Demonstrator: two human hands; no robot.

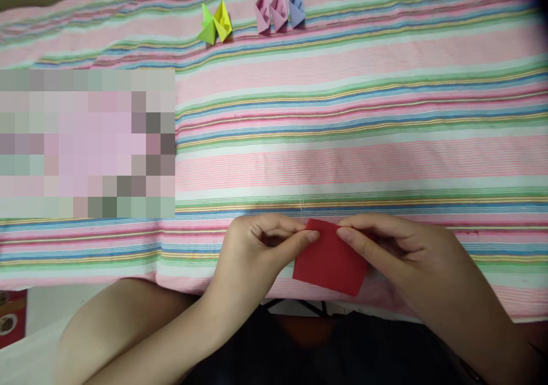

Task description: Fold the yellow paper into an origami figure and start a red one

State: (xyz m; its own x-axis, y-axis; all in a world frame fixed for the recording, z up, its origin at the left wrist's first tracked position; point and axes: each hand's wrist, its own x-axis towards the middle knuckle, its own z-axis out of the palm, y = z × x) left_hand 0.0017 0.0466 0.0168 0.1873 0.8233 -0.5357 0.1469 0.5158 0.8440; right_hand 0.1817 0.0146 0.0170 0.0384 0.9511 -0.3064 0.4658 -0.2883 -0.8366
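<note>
A small red sheet of paper [331, 262] is held up near the front edge of the striped cloth, tilted slightly. My left hand [261, 248] pinches its upper left edge, thumb on the near face and fingers behind. At the upper right edge, my right hand [389, 248] grips the same paper between thumb and fingers. The fingertips behind the paper are partly hidden. Whether the sheet is folded in layers I cannot tell.
A pink striped cloth [363, 162] covers the table. At its far side stand a green folded paper piece [208, 25], a yellow one [222, 21], two pink ones [279, 9] and a blue one [297, 7]. A pixelated patch hides the left side.
</note>
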